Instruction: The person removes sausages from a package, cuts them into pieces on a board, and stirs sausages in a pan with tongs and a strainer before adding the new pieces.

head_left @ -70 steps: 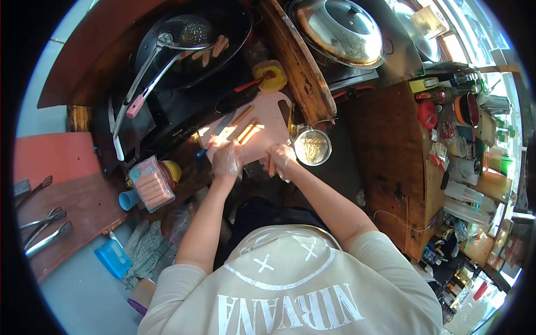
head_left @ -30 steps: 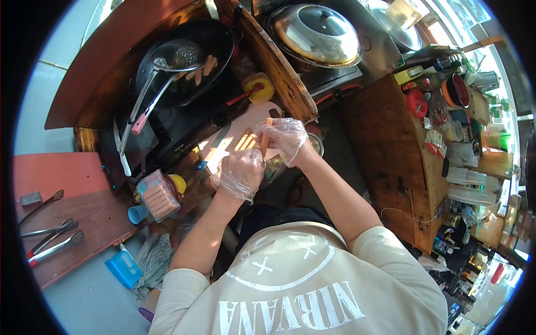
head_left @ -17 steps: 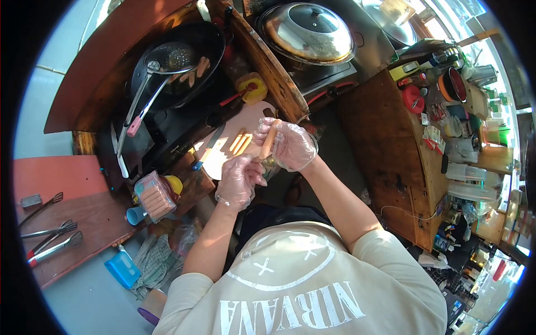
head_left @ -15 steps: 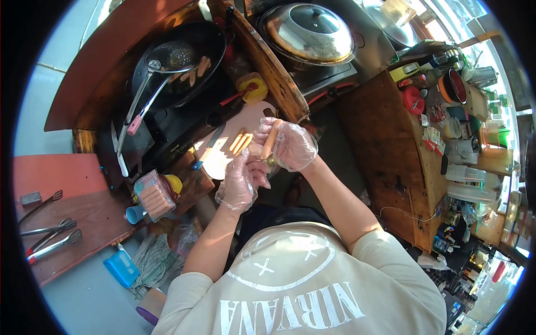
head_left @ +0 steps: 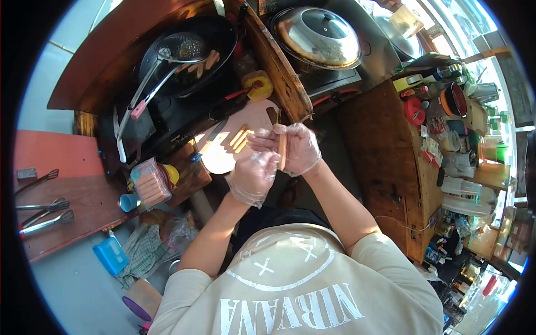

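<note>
A sausage (head_left: 283, 149) stands nearly lengthwise in my right hand (head_left: 301, 149), whose gloved fingers are wrapped around it. My left hand (head_left: 254, 177), also in a clear plastic glove, is closed, with its fingertips pinched against the sausage's near side. What those fingertips grip is too small to make out. Just beyond my hands lies a pale cutting board (head_left: 245, 116) with several sausages (head_left: 239, 139) in a sunlit patch. A knife (head_left: 216, 130) rests across the board's left part.
A black wok (head_left: 220, 42) holds a strainer (head_left: 184, 47), tongs (head_left: 146, 100) and sausages. Right of a wooden divider (head_left: 279, 61) sits a lidded pan (head_left: 318, 36). Packed sausages (head_left: 149, 183) and a blue cup (head_left: 129, 202) stand left. A wooden cabinet (head_left: 379, 167) flanks the right side.
My left hand has moved up and right to the sausage, its fingers going from spread to pinched. The sausage has turned more upright in my right hand. The view has shifted slightly.
</note>
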Action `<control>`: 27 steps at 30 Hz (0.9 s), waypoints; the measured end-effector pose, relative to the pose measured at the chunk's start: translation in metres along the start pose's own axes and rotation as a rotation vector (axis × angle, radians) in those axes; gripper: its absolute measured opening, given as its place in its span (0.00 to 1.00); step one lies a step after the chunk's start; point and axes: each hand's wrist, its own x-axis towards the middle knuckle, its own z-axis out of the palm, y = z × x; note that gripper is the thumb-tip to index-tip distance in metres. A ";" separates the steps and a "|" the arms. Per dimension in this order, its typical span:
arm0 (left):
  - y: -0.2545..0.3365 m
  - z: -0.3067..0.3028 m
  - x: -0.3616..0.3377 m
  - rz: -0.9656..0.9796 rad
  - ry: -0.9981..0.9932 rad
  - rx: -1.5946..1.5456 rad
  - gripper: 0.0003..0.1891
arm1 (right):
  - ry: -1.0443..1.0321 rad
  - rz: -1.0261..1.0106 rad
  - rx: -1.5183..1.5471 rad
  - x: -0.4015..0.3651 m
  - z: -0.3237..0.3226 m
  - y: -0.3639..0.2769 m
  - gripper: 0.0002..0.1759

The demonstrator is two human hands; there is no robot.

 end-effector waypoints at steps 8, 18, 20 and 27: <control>-0.011 -0.025 0.033 0.329 -0.305 0.329 0.03 | 0.320 0.366 -0.425 -0.002 -0.005 -0.003 0.17; -0.016 -0.033 0.004 -0.111 0.118 0.393 0.03 | 0.378 0.296 -0.070 -0.009 -0.042 -0.006 0.12; 0.004 -0.025 -0.009 -0.201 0.058 0.280 0.04 | 0.399 0.233 -0.018 -0.010 -0.033 -0.008 0.11; 0.030 0.005 -0.029 -0.196 -0.046 0.051 0.06 | 0.424 -0.026 0.027 -0.003 -0.028 -0.010 0.09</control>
